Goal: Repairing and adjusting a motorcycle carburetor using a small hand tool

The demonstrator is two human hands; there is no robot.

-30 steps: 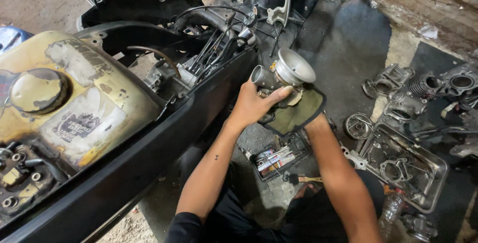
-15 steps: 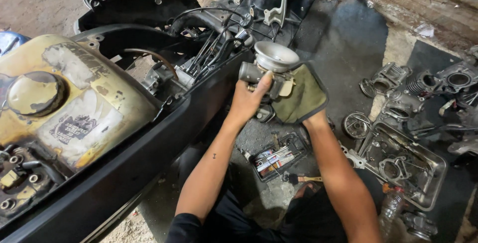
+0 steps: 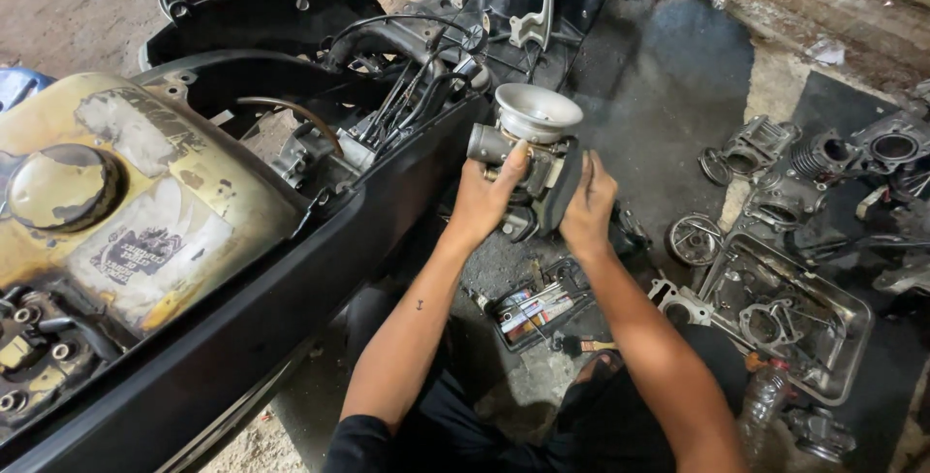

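On an oil-stained workshop floor (image 3: 668, 76), centre frame, left hand (image 3: 487, 197) and right hand (image 3: 586, 204) both clasp a carburettor (image 3: 528, 143), funnel upward, beside the stripped scooter frame (image 3: 291, 269), apparently for inspection.

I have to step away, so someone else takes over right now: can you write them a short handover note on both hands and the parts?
Left hand: gripping the grey metal carburettor with the pale funnel-shaped intake, held in the air.
Right hand: pressing a dark cloth against the carburettor's side.
Position: beside the opened black scooter body, near its cable bundle.
Done: carburettor is free in the hands.
Left: not mounted on anything. Small open toolbox and metal tray of engine parts are on the floor.
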